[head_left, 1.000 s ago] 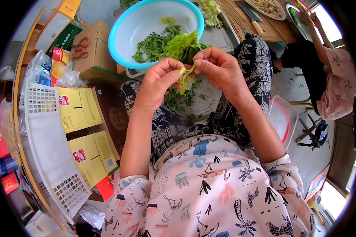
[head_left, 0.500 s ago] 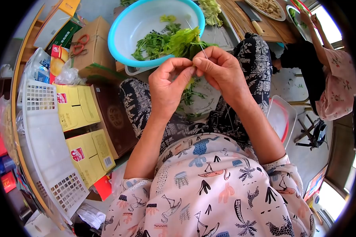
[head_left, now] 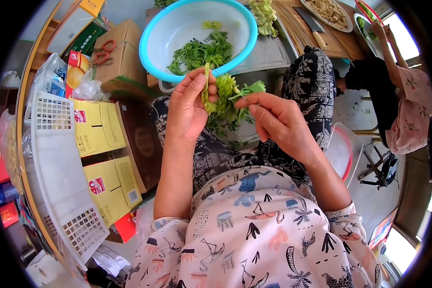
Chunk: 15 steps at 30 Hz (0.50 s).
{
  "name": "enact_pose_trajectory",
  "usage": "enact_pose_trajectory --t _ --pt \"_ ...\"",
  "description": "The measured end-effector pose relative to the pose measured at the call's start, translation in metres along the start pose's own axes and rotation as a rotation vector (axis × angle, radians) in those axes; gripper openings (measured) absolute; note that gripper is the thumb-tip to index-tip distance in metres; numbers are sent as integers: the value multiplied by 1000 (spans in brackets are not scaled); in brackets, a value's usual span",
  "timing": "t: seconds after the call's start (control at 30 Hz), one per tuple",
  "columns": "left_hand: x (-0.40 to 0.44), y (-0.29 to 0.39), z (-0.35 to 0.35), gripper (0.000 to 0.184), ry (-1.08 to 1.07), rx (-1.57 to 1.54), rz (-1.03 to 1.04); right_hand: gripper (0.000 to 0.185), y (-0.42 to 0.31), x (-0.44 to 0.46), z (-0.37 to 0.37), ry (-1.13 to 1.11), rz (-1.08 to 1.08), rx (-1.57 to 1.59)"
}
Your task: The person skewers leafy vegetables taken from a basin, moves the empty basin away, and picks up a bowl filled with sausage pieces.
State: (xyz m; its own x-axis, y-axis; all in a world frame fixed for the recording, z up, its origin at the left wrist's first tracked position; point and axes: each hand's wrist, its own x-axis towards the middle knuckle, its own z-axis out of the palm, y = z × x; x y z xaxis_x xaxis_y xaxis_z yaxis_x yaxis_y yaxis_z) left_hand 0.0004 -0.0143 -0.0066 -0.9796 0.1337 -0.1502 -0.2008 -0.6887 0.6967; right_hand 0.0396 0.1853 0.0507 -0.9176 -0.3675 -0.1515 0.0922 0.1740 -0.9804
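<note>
My left hand (head_left: 189, 108) is closed on a pale green leafy stalk (head_left: 207, 89) that stands upright between thumb and fingers. To its right, my right hand (head_left: 276, 120) pinches a bunch of leafy greens (head_left: 229, 101), its thumb and forefinger at the side of the leaves. Both hands are over my lap, in front of the near rim of a blue-rimmed white basin (head_left: 148, 60). Loose green leaves (head_left: 197, 54) lie in the basin. More cut leaves (head_left: 217, 126) show below the bunch, partly hidden by it.
Red-handled scissors (head_left: 103, 52) rest on a cardboard box (head_left: 122, 67) at the left, beside yellow boxes (head_left: 98, 129) and a white basket (head_left: 57, 158). A knife (head_left: 312, 26) lies on a board at the top right. Another person (head_left: 410, 103) is at the far right.
My hands have moved apart. The leafy bunch has come down from over the basin to above my lap, and a stalk now stands in my left hand. The view has shifted slightly.
</note>
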Motion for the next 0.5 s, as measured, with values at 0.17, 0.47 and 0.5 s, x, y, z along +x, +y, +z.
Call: enact_pose_trajectory --t 0.17,0.47,0.5 --pt "0 0 0 18 -5 -21 -18 19 -3 0 1 -1 1 -41" --pt "-1 0 -1 18 -9 -2 -20 20 -1 1 3 4 6 -55" --pt "-2 -1 -1 18 -8 4 -15 20 -1 1 3 1 7 -56"
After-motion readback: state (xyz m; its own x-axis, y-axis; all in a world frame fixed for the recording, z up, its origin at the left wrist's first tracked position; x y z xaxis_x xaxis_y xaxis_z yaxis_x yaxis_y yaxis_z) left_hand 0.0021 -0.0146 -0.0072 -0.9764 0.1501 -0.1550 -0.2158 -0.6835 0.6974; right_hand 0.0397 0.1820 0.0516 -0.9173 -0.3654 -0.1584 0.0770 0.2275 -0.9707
